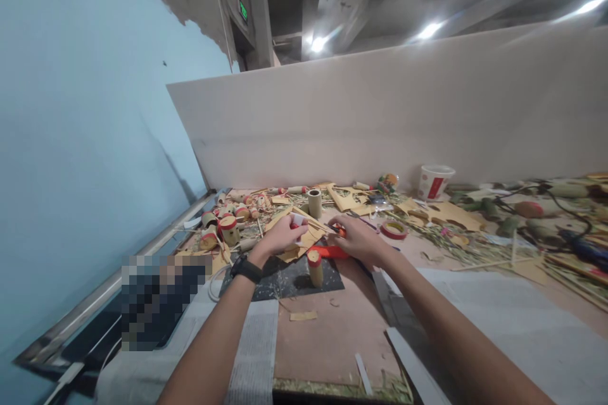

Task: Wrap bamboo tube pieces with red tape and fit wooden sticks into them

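Small red-and-white piece (298, 221) sits in the left hand (279, 238), just above the black mat (278, 286). Left fingers are bent close together around it in a pinch; exact shape is hidden. Right hand (357, 240) has its fingers curled round an orange-and-black tool (339, 231), little gap left; type of tool unclear. The two hands face each other, near but apart.

Yellow card (306, 243) lies beneath and between the hands; whether the left fingers touch it is hard to say. Handling, as a guess: the piece looks light and small, best pinched by an edge; the card looks thin, bendable, easily creased, so hold it flat near a border. The tool is probably rigid, best held by the handle.

Just in front, a wooden cylinder (315, 272) with a red band stands upright on the mat; likely light, hard, easy to tip, so grip round its sides. An orange-red strip (335, 252) lies behind it. Farther back: an upright hollow tube (314, 204). To the right, a tape roll (394, 230) and a white tub (437, 183); to the left, more red-banded cylinders (229, 230). All on a cluttered surface (332, 342).
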Available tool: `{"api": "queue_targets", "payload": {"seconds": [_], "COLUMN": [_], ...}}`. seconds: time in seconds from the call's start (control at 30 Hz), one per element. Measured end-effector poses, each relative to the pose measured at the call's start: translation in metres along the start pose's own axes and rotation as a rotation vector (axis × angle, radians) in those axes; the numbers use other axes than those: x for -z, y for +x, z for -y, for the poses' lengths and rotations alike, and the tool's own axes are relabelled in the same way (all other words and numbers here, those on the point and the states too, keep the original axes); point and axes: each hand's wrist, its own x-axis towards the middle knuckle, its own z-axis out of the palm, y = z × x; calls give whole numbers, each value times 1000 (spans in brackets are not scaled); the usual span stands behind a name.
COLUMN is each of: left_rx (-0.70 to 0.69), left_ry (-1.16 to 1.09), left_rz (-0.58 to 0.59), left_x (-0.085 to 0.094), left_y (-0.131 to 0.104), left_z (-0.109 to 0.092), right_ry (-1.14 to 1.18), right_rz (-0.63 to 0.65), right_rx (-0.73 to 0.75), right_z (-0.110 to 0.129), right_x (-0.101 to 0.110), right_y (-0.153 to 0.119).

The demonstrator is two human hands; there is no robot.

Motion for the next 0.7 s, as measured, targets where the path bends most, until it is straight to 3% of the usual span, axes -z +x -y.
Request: {"api": "queue_targets", "payload": {"seconds": [0.1,0.3,0.7], "left_rx": [-15,-58,-98], "left_ry": [38,61,85], "left_rz": [-19,-48,-105], "left_x": [1,2,-4], "left_y": [0,2,0], "left_z": [-3,-3,-4], "right_ry": [4,-26,-29], "right_rz": [13,114,141], "right_rx": [44,-11,135], "right_z": [7,21,17], "right_x": [5,7,-2], "right_y": [-3,-5,-3]}}
